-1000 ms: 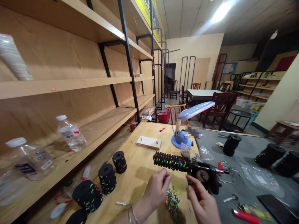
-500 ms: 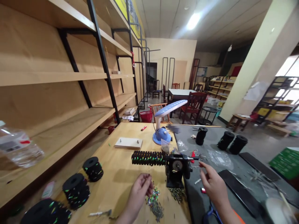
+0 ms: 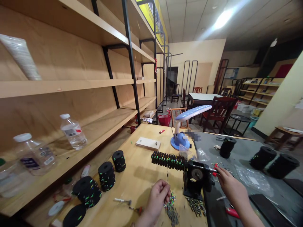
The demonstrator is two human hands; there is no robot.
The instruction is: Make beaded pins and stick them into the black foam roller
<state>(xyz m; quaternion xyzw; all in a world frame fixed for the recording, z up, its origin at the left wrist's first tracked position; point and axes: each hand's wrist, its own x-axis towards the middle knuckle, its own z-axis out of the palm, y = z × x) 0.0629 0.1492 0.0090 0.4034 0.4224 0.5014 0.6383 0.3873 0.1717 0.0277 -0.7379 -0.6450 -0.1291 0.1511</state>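
My left hand (image 3: 158,196) is closed in a pinch on a thin line (image 3: 168,179). The line hangs from a grooved black foam spool (image 3: 168,160) dotted with green and orange bits. That spool sits sideways on a black hand-cranked winder (image 3: 196,178) with a round dial. On the winder's right side, my right hand (image 3: 230,184) has its fingers round the crank handle (image 3: 212,170); its grip is partly hidden. A pile of small coloured beads (image 3: 170,201) lies beside my left hand, with grey metal pieces (image 3: 172,216) in front.
Several wound black spools (image 3: 106,176) stand at the left table edge. A blue desk lamp (image 3: 180,141) and a white board with two pegs (image 3: 148,143) are behind the winder. More black spools (image 3: 262,157) and a plastic bag (image 3: 253,178) lie on the grey mat.
My right hand has gone from near the beads to the crank handle on the right. My left hand stays pinched below the spool. The view swung right, then back left.
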